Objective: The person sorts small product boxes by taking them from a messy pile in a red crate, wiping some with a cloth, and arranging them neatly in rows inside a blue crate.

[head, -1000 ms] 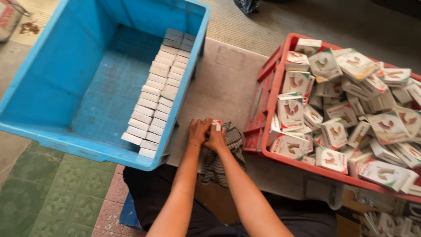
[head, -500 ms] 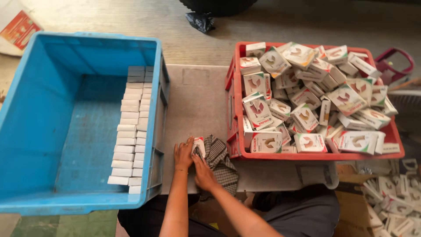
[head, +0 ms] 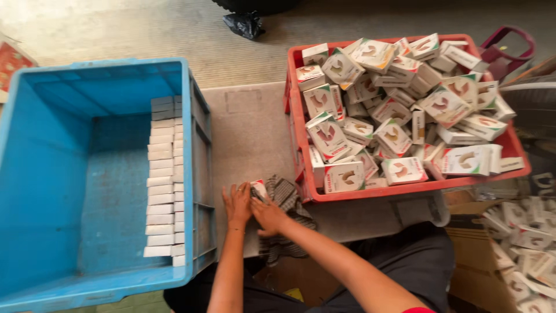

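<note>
head view now looks straighter down than it did a second ago: the blue crate (head: 92, 174) has slid to the left of the frame and the whole red crate (head: 405, 188) is in sight, while both hands have stayed at the same spot on the desk (head: 249, 133), in the gap between the two crates. the small white carton (head: 259, 188) they work on is still there, just left of the red crate's near left corner and on top of a pile of grey striped flat pieces (head: 284, 194); it has not gone into either crate, so the handling of this one carton looks unfinished. the left hand (head: 237, 203) lies with fingers curled over the carton's left side, and the right hand (head: 267, 214) presses in from the near side, so both are closed lightly around it, gripping it between them; how tight the hold is cannot be told. only one end of the carton shows, so its long axis is a judgement: it seems to run from the hands away toward the far right, tilted toward the red crate, with the exposed end pointing that way. left of the red crate, inside the blue crate, a row of white cartons (head: 162, 179) stands on edge along its right wall. the red crate is heaped with loose white cartons (head: 394, 110) lying at all angles.
</note>
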